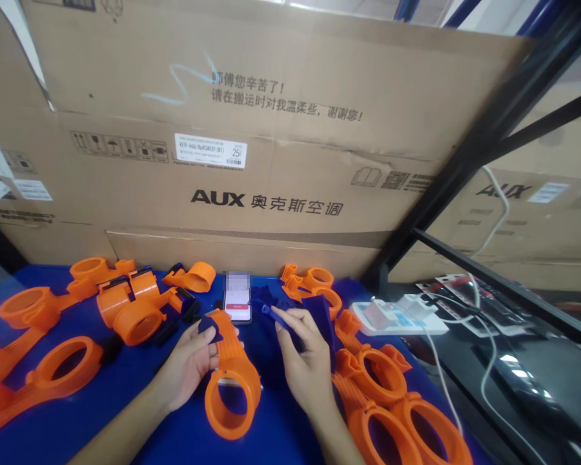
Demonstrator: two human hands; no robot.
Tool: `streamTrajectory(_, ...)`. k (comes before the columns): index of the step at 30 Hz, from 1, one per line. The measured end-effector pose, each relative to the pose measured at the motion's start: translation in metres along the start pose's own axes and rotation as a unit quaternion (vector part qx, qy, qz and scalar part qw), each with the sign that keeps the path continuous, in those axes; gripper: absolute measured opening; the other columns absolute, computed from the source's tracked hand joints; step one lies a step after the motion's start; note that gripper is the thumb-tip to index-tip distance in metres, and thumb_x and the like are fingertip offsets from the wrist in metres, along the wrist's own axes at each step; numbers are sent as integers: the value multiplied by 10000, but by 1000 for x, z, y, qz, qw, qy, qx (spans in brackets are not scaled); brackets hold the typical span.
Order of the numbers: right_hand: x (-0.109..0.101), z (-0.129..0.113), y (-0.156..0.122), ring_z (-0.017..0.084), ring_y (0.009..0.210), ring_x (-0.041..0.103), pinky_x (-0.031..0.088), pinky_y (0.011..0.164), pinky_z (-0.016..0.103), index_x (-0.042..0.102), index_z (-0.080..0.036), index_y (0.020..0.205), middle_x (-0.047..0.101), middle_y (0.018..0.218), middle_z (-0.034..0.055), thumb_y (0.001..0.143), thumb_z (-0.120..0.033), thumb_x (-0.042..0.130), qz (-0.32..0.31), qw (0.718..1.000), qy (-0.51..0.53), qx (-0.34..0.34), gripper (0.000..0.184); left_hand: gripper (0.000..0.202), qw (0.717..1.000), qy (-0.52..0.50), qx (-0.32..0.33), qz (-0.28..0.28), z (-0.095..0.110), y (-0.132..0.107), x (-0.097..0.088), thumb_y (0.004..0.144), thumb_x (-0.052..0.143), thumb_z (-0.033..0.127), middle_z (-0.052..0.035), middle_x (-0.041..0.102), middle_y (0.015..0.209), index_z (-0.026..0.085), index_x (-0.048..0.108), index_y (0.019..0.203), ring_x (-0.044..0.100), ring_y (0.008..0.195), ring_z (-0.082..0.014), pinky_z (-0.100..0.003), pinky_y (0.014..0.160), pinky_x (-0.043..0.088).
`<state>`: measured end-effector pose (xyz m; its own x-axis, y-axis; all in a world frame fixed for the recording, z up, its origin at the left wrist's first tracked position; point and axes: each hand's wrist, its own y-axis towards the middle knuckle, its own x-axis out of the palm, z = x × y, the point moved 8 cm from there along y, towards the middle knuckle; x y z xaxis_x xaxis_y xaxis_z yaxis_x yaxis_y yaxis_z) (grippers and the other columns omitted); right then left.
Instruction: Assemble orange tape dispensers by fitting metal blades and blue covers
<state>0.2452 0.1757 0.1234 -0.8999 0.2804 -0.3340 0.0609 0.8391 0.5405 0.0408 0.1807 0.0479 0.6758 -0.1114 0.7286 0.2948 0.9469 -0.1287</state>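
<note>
From my remote seat I see the orange ring clamp (232, 387) low at centre, over the blue cloth (126, 394). The left hand (186, 365) grips its ribbed stem, thumb pressing a dark blue pad (209, 327) against it. Just beside it, the right hand (306, 365) is pinched closed on a blue strip (270, 312). A phone (237, 303) lies just behind. Spare orange clamps (68, 361) lie on either side, a white power strip (392, 318) to the right, and a cardboard box (271, 161) behind.
</note>
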Motion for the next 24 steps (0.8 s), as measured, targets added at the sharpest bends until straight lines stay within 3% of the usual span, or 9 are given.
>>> streamTrajectory(4, 19, -14, -7, 231, 1220, 636, 517, 1035, 401, 717, -335, 1293, 614, 1382, 76, 994, -174, 537, -77, 994, 77, -32, 385, 259, 1000, 15, 16, 11, 1, 1, -2, 874, 766, 273, -133, 793, 1122, 194, 693, 1110, 751, 1070, -346, -501, 932, 596)
streamTrajectory(7, 32, -20, -14, 216, 1169, 663, 554, 1006, 405, 708, -345, 1309, 564, 1467, 81, 992, -149, 524, -124, 988, 73, -54, 415, 358, 999, 20, 40, 22, 2, 2, -6, 856, 783, 231, -111, 763, 1231, 235, 661, 1192, 745, 1098, -327, -510, 971, 581)
streamTrajectory(12, 41, -26, -18, 218, 1124, 664, 566, 1002, 423, 641, -348, 1395, 536, 1497, 90, 965, -207, 636, -175, 981, 52, -68, 452, 381, 998, 29, 58, 26, 5, 2, -8, 855, 783, 210, -90, 752, 1272, 251, 650, 1209, 734, 1125, -309, -505, 1009, 564)
streamTrajectory(16, 40, -29, -17, 209, 1134, 661, 546, 1030, 414, 645, -347, 1390, 574, 1442, 83, 995, -222, 615, -175, 980, 72, -62, 414, 290, 998, 32, 59, 17, 9, 2, 0, 886, 758, 265, -96, 773, 1228, 229, 671, 1160, 725, 1145, -311, -477, 999, 575)
streamTrajectory(24, 41, -29, -16, 236, 1222, 615, 522, 1061, 428, 678, -342, 1351, 590, 1405, 81, 988, -249, 640, -177, 980, 68, -64, 377, 331, 995, 57, 60, 52, 9, 2, -4, 879, 779, 295, -99, 779, 1214, 217, 668, 1181, 746, 1094, -296, -424, 930, 609)
